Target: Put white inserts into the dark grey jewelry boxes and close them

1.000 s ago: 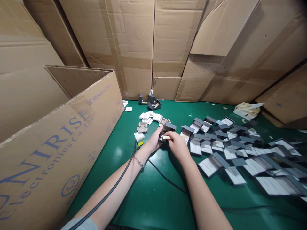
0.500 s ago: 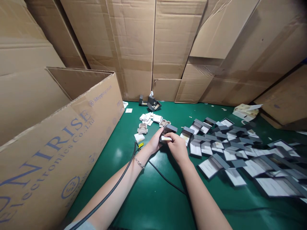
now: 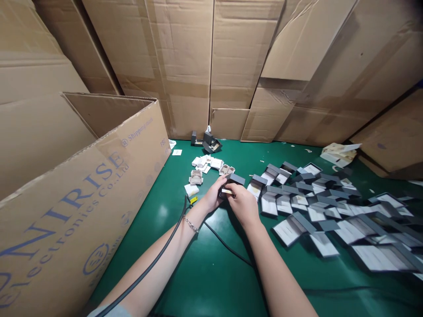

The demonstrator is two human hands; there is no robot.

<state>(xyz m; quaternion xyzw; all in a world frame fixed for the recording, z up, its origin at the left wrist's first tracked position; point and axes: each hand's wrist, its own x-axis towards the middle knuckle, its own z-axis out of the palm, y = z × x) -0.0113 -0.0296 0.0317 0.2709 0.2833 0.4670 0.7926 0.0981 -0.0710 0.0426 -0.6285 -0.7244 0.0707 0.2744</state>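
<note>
In the middle of the table, my left hand (image 3: pixel 214 195) is closed round a small dark grey box (image 3: pixel 236 178) with its lid raised. My right hand (image 3: pixel 242 201) is over the box's front, fingers bent and pinched at a pale card-like insert (image 3: pixel 226 191). Only a narrow light strip of that insert shows; my fingers cover the rest. Just beyond the box are brown molded trays (image 3: pixel 227 169) and a heap of white packets (image 3: pixel 203 163). Another open grey box (image 3: pixel 257 186) stands right of my right hand.
Many open grey boxes with white inserts (image 3: pixel 287 231) spread over the right of the green table (image 3: pixel 198 281). A large carton (image 3: pixel 109 189) stands at left, with cardboard walls (image 3: pixel 185 66) behind. A black cable (image 3: pixel 155 259) runs across my left forearm.
My right fingers have moved slightly left and in toward the box, and less of the pale insert shows. My left hand keeps hold of the box in nearly the same place.
</note>
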